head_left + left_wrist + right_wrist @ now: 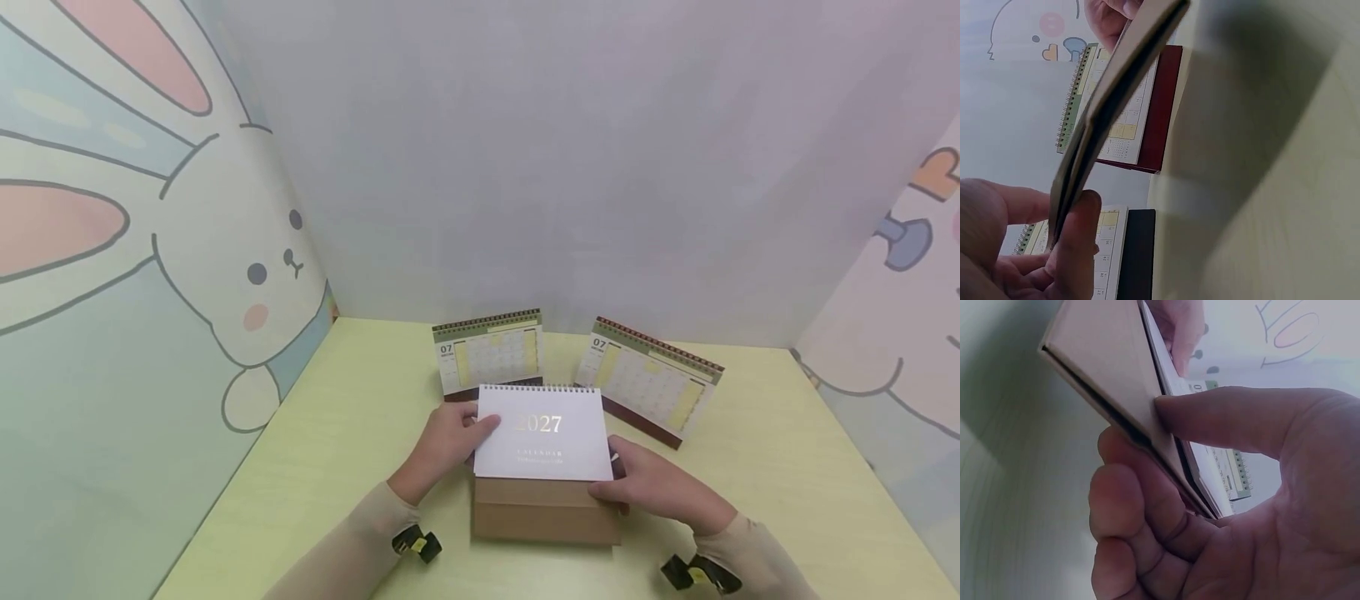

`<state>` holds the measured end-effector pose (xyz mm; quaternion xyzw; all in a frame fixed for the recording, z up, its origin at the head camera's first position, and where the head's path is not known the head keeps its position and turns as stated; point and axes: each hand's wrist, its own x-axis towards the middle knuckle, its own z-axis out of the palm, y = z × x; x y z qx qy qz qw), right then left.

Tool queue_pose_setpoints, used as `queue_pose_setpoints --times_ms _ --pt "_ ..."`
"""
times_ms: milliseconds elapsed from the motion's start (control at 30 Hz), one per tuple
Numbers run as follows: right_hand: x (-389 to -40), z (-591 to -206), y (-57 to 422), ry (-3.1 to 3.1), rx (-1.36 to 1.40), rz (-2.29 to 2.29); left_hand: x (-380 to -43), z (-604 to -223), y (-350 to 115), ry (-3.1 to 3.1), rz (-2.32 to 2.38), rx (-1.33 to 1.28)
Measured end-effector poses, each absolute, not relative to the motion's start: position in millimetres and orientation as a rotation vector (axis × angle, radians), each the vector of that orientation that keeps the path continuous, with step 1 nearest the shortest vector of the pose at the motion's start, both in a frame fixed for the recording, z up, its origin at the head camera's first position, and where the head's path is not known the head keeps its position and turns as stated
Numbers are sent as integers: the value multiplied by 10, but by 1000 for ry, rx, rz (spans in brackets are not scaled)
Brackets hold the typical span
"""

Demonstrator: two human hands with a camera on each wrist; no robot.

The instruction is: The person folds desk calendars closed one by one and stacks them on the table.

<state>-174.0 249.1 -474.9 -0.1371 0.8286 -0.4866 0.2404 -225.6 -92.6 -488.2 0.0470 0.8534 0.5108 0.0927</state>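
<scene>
A desk calendar with a white cover reading 2027, a white spiral along its top and a folded brown cardboard stand is held between both hands. At its upper left edge, my left hand pinches it, thumb on the white cover. Lower on the right side, my right hand grips the cardboard, its thumb on the brown face and fingers behind, as the right wrist view shows. Edge-on in the left wrist view, the cardboard looks folded flat, tilted above the table.
Two spiral desk calendars stand open behind, both showing 07: one at back left with a dark base, one at back right with a dark red base. The pale yellow table meets a plain back wall and rabbit-printed side walls.
</scene>
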Motion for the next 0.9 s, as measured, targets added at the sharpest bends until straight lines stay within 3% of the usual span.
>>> queue_pose_setpoints --times_ms 567,900 --pt "-1778 -4890 2489 2294 -304 -1249 -2231 -4826 -897 2549 1329 66" --pt "-1773 -4869 2440 2317 -227 -1189 -2276 -4911 -925 2553 1217 154"
